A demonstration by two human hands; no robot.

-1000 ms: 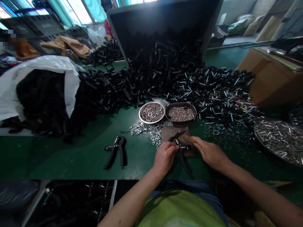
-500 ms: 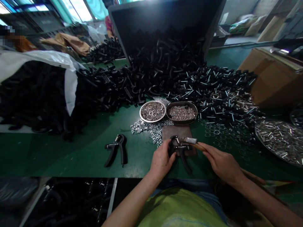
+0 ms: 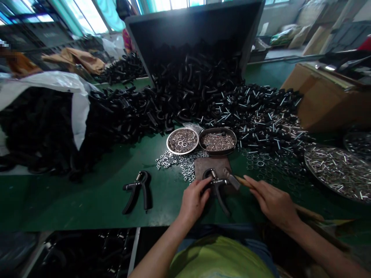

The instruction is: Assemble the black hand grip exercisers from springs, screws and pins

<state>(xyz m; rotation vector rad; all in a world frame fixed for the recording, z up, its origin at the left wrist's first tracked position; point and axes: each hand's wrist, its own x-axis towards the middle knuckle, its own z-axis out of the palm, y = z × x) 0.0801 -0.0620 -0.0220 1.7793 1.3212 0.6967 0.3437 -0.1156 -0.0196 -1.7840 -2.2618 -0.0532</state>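
My left hand (image 3: 193,202) is closed around one handle of a black hand grip strengthener (image 3: 220,195), whose metal spring lies over a small brown metal plate (image 3: 199,168). In my right hand (image 3: 276,204) is a hammer (image 3: 233,180), held by its wooden handle. The hammer's head is beside the strengthener's right side, close to its crossbar; whether they touch I cannot tell. To the left, a second hand grip strengthener (image 3: 138,192) lies flat on the green table (image 3: 95,200), apart from both hands.
Beyond the plate stand a round bowl (image 3: 168,148) and an oval tin (image 3: 235,147) of small metal parts. Loose nuts (image 3: 188,170) lie in front. Black handles spill from a large bin (image 3: 150,73). A cardboard box (image 3: 321,96) and a round tray (image 3: 311,170) are at right.
The hammer head has turned so it slants downward at the strengthener's right side. My left fingers have shifted on the handle. The whole view has moved slightly.
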